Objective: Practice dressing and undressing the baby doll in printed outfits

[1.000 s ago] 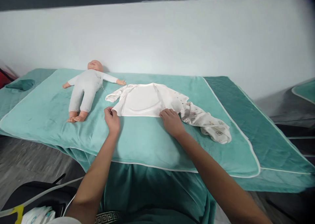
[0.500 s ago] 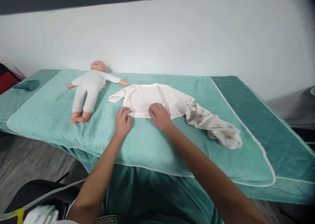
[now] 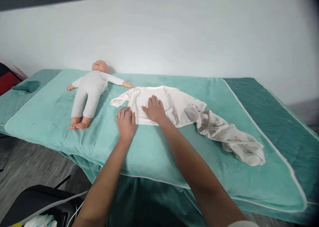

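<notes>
A small white baby shirt (image 3: 179,100) lies spread on the light green blanket, its near hem towards me and patterned sleeves out to the sides. My right hand (image 3: 155,110) rests palm down on the shirt's front, fingers stretched out and thumb apart. At the shirt's near left corner lies my left hand (image 3: 126,122), back up, with its fingers loosely spread and their tips at the fabric's edge. Beside the shirt's right end is a pair of bunched, patterned baby trousers (image 3: 231,137). A baby doll (image 3: 91,84) in a white suit lies on its back to the left.
The light green blanket (image 3: 50,120) with pale piping covers a darker green bed (image 3: 269,107) against a white wall (image 3: 174,37). A black chair (image 3: 32,200) with a pale cable (image 3: 54,203) stands at the lower left. A red and black item (image 3: 10,80) is at the far left.
My right hand has moved from the shirt's near hem up onto its front and flattened out. My left hand stays at the left corner, its fingers flatter. The view has shifted slightly.
</notes>
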The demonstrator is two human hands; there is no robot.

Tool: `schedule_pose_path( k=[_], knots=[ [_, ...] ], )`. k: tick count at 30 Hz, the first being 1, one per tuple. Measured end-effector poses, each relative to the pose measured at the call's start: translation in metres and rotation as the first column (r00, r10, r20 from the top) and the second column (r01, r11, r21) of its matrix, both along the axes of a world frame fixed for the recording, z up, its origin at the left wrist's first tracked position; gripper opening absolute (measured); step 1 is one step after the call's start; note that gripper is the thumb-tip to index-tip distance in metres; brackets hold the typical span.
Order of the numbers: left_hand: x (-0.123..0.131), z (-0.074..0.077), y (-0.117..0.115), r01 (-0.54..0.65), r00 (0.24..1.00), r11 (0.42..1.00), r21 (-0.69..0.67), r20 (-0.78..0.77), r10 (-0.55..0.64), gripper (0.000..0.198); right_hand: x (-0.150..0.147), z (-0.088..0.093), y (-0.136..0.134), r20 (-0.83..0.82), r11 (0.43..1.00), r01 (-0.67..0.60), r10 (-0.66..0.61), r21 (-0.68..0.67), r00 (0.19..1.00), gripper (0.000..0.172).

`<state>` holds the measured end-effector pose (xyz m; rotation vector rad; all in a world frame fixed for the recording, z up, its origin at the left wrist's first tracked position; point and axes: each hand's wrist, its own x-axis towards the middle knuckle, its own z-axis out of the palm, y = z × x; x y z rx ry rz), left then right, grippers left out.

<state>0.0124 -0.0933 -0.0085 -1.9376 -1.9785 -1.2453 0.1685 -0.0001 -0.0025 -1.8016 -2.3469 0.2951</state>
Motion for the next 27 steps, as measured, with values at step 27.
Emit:
schedule_pose_path(
  k=[27],
  knots=[
    [0.015, -0.003, -0.011, 0.353, 0.883, 0.926, -0.137, -0.278, -0.378, 0.036, 0.11, -0.007, -0.086, -0.188, 0.907, -0.295, 0.359, 0.3, 0.914, 0.053]
  ],
)
